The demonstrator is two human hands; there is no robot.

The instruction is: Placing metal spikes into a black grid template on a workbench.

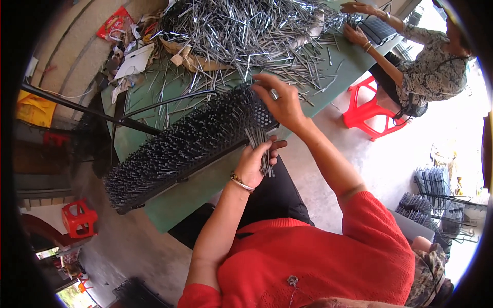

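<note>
My left hand (pixel 250 165) is closed around a bundle of thin grey metal strips (pixel 257 137), whose ends stick out above and below the fingers. In front of me a long dark rack (pixel 169 154) runs diagonally, densely filled with upright thin strips. Near its right end, a bare patch of perforated plate (pixel 263 117) shows round holes. Over this end my right hand (pixel 285 107) is bent, with thumb and forefinger drawn together at the standing strips. Whatever lies between those fingertips is too small to make out.
A large heap of loose metal strips (pixel 231 36) covers the far part of the green table (pixel 154 100). At the far right a person (pixel 436 64) works beside a red stool (pixel 367 110). Dark racks (pixel 431 192) stand on the right floor; another red stool (pixel 79 219) is at left.
</note>
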